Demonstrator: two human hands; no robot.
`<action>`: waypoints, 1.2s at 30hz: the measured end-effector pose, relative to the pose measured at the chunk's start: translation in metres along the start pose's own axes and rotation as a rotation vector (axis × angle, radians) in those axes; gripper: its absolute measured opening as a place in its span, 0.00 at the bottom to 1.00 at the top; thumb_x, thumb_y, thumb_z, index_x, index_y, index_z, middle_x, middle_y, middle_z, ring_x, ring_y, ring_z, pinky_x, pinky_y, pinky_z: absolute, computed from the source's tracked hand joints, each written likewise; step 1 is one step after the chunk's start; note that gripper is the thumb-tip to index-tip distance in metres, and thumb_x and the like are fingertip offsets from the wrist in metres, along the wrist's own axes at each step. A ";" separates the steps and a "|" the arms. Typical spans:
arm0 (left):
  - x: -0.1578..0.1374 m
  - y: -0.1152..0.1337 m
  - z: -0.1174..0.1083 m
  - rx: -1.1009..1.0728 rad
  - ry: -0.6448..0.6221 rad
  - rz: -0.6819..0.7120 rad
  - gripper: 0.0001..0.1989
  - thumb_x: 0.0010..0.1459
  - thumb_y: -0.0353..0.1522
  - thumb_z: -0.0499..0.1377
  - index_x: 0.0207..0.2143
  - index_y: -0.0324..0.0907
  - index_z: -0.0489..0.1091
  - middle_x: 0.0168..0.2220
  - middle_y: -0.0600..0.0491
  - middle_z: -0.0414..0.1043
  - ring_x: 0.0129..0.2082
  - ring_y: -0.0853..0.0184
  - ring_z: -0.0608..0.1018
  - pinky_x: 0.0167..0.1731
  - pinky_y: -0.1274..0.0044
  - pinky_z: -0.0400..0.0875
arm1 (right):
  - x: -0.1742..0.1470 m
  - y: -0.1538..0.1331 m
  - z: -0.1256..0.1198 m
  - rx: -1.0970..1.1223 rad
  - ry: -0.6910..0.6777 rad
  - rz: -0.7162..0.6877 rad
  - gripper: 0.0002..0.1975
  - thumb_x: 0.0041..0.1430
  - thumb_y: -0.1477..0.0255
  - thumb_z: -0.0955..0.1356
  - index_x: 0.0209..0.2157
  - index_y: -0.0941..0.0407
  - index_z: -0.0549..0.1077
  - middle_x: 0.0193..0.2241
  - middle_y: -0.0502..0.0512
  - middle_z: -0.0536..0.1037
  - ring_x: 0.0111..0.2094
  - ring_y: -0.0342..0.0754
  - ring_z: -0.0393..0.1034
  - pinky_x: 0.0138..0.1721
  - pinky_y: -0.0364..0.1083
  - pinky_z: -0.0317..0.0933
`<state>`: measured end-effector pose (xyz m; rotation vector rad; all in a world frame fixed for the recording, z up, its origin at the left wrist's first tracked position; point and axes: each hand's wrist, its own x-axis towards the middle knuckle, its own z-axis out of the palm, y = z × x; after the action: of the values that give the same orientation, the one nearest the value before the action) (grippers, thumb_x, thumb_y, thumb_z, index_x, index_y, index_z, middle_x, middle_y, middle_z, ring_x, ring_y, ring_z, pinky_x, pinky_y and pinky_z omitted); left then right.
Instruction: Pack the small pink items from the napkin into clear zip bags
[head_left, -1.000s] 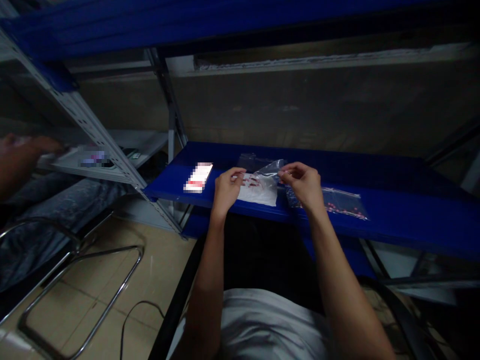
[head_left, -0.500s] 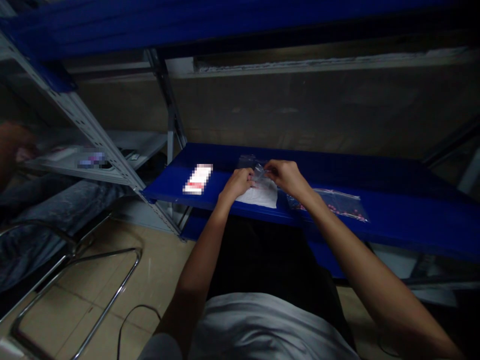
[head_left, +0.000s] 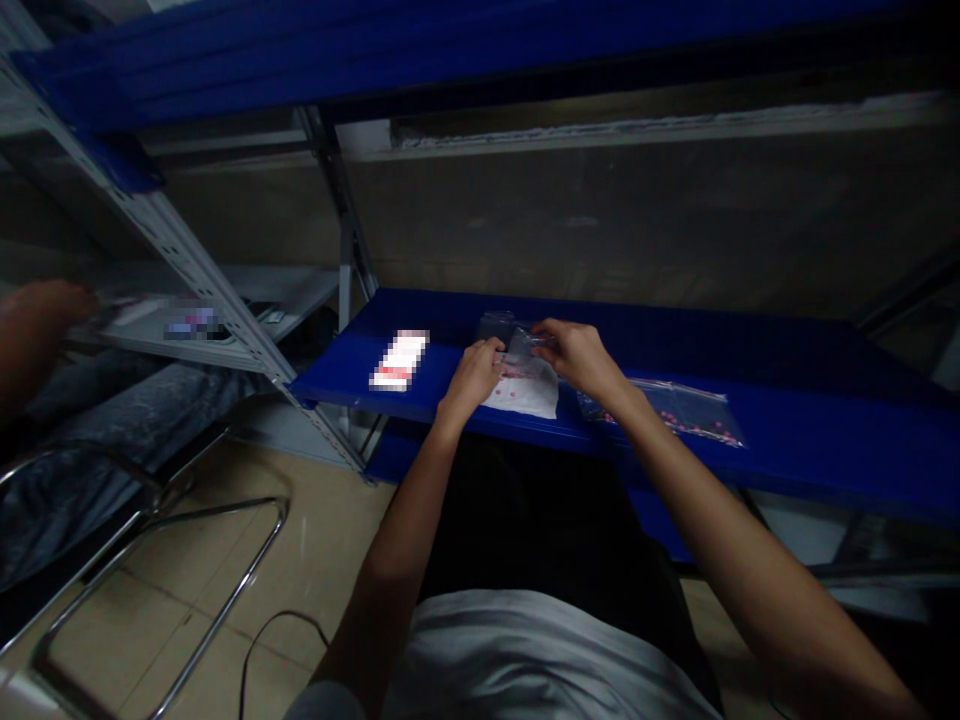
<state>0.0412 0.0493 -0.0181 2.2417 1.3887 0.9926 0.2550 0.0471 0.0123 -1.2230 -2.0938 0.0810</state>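
Note:
A small clear plastic bag (head_left: 523, 346) stands between my hands over a white tissue (head_left: 536, 400) on the blue shelf. My left hand (head_left: 478, 372) is closed at the bag's left side, its fingertips partly hidden. My right hand (head_left: 574, 352) pinches the bag's upper right side. Two small pink beads (head_left: 513, 394) lie on the tissue below the bag, and some pink shows at the bag's lower end. Right of the tissue, partly under my right forearm, lies a larger zip bag (head_left: 694, 405) with several pink beads inside.
A bright, pixelated phone-like rectangle (head_left: 400, 360) lies left on the blue shelf (head_left: 810, 400). Behind my left hand is another clear bag (head_left: 495, 322). At far left are a co-worker's hand (head_left: 45, 305), a grey shelf (head_left: 292, 285) and a metal-framed chair (head_left: 262, 560).
Pink beads now show on the tissue below the small bag. My hands stay close to the bag with little movement. The co-worker's hand at far left has shifted right and down.

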 end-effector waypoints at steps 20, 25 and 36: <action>-0.055 0.007 0.002 -0.122 -0.012 -0.056 0.12 0.59 0.18 0.62 0.41 0.39 0.79 0.39 0.49 0.81 0.39 0.66 0.81 0.49 0.72 0.76 | -0.016 -0.002 0.008 0.058 0.199 0.170 0.12 0.61 0.73 0.69 0.46 0.56 0.79 0.40 0.60 0.84 0.39 0.56 0.78 0.44 0.52 0.69; -0.055 0.008 -0.002 -0.117 -0.010 -0.037 0.12 0.61 0.19 0.59 0.41 0.40 0.79 0.40 0.48 0.82 0.40 0.65 0.81 0.49 0.72 0.75 | -0.014 0.001 0.008 0.087 0.190 0.188 0.12 0.61 0.72 0.69 0.46 0.55 0.79 0.40 0.60 0.84 0.38 0.56 0.78 0.44 0.52 0.69; -0.048 0.012 0.000 0.033 -0.077 0.033 0.10 0.63 0.21 0.58 0.35 0.37 0.79 0.39 0.44 0.80 0.45 0.60 0.80 0.53 0.69 0.73 | -0.005 -0.001 0.003 0.065 0.111 0.143 0.13 0.62 0.73 0.70 0.48 0.55 0.79 0.42 0.61 0.84 0.42 0.58 0.79 0.47 0.53 0.69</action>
<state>0.0353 0.0020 -0.0295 2.3083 1.3488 0.8900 0.2543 0.0438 0.0080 -1.3067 -1.8935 0.1420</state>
